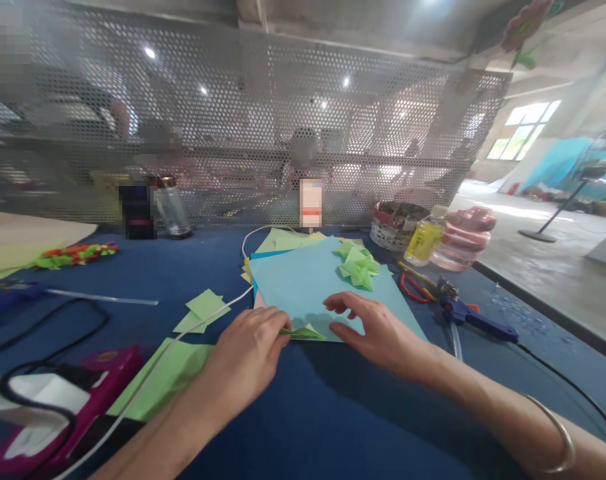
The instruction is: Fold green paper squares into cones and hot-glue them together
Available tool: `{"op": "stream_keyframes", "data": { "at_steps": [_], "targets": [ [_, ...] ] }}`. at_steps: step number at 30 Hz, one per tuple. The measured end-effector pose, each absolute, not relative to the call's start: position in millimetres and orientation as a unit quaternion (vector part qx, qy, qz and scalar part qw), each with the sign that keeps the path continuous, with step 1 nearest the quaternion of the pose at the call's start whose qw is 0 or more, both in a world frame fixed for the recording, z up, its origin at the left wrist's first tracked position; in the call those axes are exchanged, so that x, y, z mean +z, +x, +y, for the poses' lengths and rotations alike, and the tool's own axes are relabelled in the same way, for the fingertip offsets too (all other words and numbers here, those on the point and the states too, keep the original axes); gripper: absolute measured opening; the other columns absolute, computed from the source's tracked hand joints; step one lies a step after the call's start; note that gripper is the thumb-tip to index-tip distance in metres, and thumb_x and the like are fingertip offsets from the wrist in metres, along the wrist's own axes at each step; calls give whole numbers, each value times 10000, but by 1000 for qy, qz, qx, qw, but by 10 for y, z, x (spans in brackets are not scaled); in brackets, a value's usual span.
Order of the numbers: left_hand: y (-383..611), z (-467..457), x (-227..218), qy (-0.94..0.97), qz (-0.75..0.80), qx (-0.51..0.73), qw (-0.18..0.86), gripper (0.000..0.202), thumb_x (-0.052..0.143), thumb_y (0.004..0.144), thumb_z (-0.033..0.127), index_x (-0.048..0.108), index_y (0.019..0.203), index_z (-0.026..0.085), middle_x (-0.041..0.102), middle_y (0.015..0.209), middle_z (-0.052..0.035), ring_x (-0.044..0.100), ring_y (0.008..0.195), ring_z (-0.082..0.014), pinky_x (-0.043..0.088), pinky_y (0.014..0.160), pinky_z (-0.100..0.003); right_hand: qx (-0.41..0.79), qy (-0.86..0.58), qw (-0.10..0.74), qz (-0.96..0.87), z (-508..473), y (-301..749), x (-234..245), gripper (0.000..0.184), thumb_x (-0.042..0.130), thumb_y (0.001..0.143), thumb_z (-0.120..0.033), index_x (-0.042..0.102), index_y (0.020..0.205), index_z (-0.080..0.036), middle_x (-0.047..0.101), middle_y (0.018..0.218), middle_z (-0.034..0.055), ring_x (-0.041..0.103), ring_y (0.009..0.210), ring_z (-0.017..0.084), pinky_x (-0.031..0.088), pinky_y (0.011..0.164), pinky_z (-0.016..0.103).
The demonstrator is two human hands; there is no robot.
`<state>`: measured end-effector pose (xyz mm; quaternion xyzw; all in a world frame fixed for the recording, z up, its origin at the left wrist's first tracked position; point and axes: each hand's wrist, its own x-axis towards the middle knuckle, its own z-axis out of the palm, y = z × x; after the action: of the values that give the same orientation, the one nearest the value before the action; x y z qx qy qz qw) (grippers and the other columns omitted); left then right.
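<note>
My left hand [247, 357] is closed in a pinch on a small folded green paper piece [303, 332] at the near edge of a light blue paper sheet [303, 283]. My right hand [375, 330] lies on the blue sheet just right of the piece, fingers bent and apart, thumb close to the green paper. A pile of several folded green paper pieces [357, 265] rests on the far part of the blue sheet. The sheet lies on a dark blue table [333, 413].
Green paper scraps [203, 310] and a larger green sheet [167, 377] lie to the left. A blue glue gun [470, 317], red scissors [415, 288], a yellow bottle [423, 240] and a basket [395, 227] stand right. A white cable [183, 340] crosses left. A perforated metal screen [283, 133] backs the table.
</note>
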<state>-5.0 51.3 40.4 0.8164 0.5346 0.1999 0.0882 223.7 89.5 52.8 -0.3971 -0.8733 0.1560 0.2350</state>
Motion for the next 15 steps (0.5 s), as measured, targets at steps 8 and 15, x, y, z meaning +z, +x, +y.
{"op": "stream_keyframes", "data": {
  "at_steps": [8, 15],
  "targets": [
    [-78, 531, 416, 791, 562, 197, 137, 132, 496, 917, 196, 625, 949, 193, 703, 955, -53, 628, 933, -287, 427, 785, -403, 148, -410, 234, -869, 1046, 2344, 542, 150, 543, 910, -223, 627, 1033, -203, 688, 1002, 46, 633, 868, 173, 498, 758, 314],
    [-210, 537, 591, 766, 577, 214, 184, 297, 418, 967, 401, 649, 1055, 236, 739, 879, -4, 676, 776, -194, 444, 666, -284, 155, -400, 214, -878, 959, 2270, 517, 153, 562, 901, -218, 628, 1039, -212, 691, 1010, 35, 633, 873, 178, 490, 775, 313]
  ]
}}
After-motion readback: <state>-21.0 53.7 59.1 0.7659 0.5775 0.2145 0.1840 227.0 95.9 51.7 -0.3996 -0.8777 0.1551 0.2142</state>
